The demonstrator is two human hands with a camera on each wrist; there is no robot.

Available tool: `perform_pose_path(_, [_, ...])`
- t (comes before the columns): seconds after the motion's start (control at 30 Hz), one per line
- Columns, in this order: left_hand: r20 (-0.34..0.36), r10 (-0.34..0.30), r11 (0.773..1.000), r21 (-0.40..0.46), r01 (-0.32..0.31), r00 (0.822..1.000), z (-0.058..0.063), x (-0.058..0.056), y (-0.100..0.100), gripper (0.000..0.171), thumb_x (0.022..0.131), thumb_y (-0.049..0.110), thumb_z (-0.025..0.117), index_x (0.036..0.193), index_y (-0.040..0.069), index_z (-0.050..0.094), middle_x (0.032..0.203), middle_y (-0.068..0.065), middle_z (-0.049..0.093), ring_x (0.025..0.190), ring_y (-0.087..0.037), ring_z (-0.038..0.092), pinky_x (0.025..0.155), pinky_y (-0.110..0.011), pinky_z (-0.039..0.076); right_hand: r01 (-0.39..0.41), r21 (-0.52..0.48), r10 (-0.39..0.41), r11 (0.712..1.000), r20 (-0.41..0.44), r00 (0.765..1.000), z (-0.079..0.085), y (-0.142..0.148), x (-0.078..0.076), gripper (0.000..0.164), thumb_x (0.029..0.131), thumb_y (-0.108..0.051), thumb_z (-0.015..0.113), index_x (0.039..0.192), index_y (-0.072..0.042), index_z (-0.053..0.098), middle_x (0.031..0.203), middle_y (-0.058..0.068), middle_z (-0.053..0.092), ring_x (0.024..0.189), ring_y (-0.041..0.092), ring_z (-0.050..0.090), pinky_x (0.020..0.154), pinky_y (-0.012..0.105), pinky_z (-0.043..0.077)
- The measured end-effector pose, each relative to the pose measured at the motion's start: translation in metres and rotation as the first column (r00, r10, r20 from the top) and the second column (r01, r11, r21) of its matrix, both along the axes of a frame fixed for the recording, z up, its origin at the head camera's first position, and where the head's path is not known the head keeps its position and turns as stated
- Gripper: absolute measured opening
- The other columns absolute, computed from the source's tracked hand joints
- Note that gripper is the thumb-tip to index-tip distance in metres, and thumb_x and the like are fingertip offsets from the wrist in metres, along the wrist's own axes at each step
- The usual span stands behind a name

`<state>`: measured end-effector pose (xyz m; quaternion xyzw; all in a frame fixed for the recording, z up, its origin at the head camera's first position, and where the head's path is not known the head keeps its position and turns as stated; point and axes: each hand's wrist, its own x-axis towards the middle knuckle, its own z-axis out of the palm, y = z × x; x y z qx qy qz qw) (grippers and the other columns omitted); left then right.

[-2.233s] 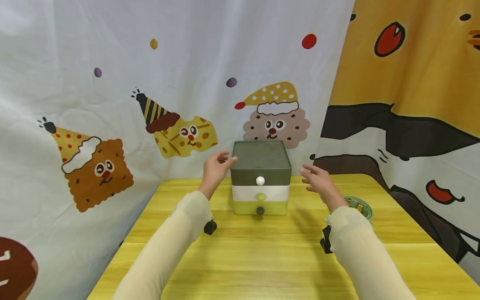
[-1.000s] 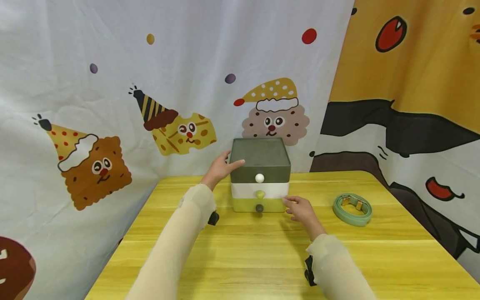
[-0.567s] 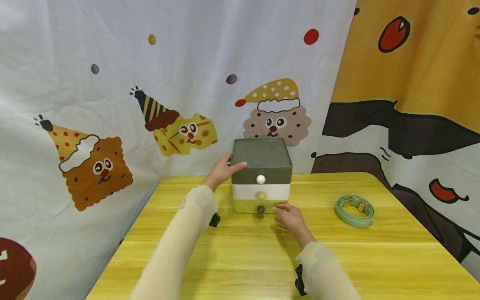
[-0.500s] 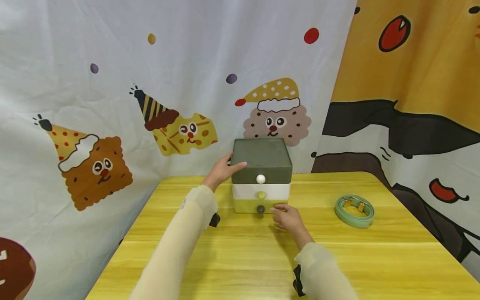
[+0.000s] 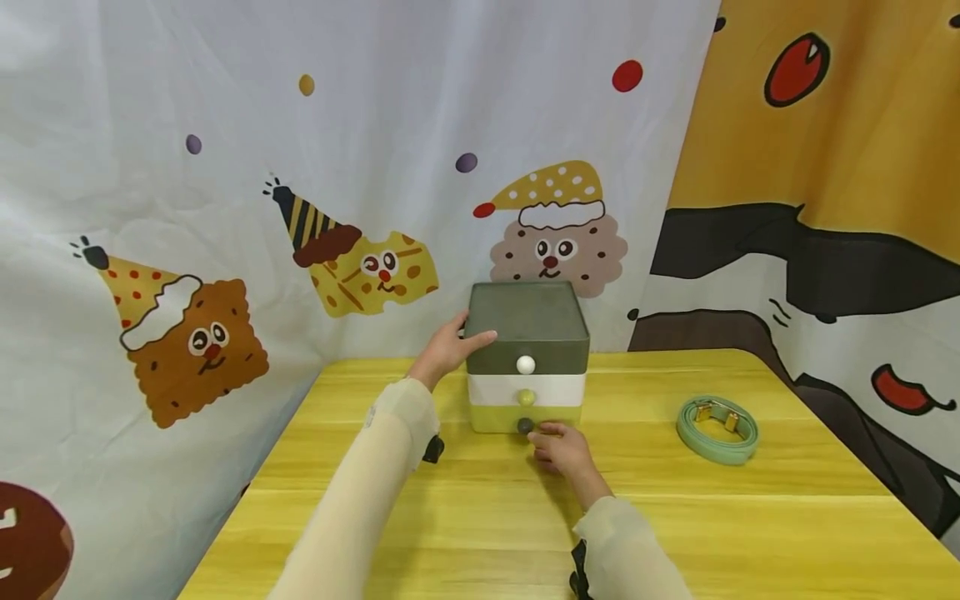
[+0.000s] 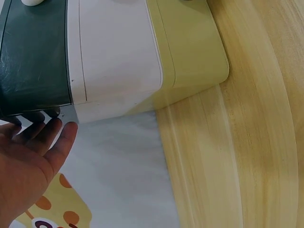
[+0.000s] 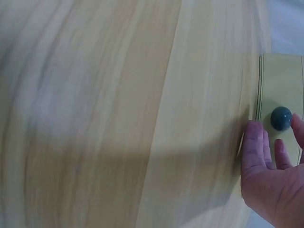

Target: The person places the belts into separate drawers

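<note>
A small chest of three drawers (image 5: pixel 528 312) stands at the back of the table, dark green over white over yellow-green. My left hand (image 5: pixel 448 346) rests at its upper left side, thumb over the top edge; in the left wrist view, fairly straight fingers (image 6: pixel 56 145) lie along the dark green side. My right hand (image 5: pixel 564 452) is just right of the dark knob (image 5: pixel 526 426) on the bottom drawer. In the right wrist view, its loosely bent fingers (image 7: pixel 252 147) spread around the knob, without a visible grip. All drawers sit flush.
A coiled green belt (image 5: pixel 717 450) with gold-coloured metal parts lies on the wooden table (image 5: pixel 480 533) to the right. A cartoon-printed cloth (image 5: pixel 390 108) hangs close behind the chest and along the sides.
My left hand has come in against the chest's upper left side. My right hand has moved down and leftward from the chest's right to beside the dark knob, uncovering the belt.
</note>
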<state>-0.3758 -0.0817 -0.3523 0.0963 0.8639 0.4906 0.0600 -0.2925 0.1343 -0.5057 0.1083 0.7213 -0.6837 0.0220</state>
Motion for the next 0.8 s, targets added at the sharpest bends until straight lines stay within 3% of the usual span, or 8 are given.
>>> perform_pose_path(0.27, [-0.001,0.020,1.000,-0.017,-0.020,1.000,-0.001,0.004,-0.002,0.095,0.089,0.061,0.064,0.161,0.021,0.018,0.163,-0.009,0.021,0.147,-0.033,0.022,0.114,-0.054,0.029,0.045,-0.048,-0.043,0.998,0.043,0.998,0.000,-0.018,0.002,0.047,0.091,-0.009,0.072,0.129,0.012,0.054,0.108,0.021,0.066,0.083,0.028,0.068,0.071,0.037,0.059])
perform_pose_path(0.53, [-0.003,0.026,1.000,-0.012,-0.026,1.000,-0.002,0.004,0.001,0.096,0.087,0.063,0.065,0.160,0.021,0.019,0.163,-0.009,0.022,0.147,-0.032,0.023,0.114,-0.053,0.029,0.051,-0.039,-0.049,0.998,0.052,0.997,0.003,-0.018,0.004,0.048,0.095,-0.013,0.068,0.133,0.011,0.052,0.113,0.023,0.064,0.093,0.036,0.068,0.075,0.040,0.059])
perform_pose_path(0.8, [-0.007,0.029,1.000,0.000,-0.029,1.000,0.000,0.000,0.001,0.093,0.089,0.060,0.066,0.160,0.022,0.020,0.162,-0.009,0.024,0.147,-0.031,0.024,0.113,-0.053,0.030,0.080,-0.041,-0.078,0.996,0.041,0.996,0.004,-0.021,-0.003,0.047,0.095,-0.016,0.068,0.130,0.012,0.053,0.110,0.022,0.063,0.089,0.033,0.068,0.074,0.039,0.059])
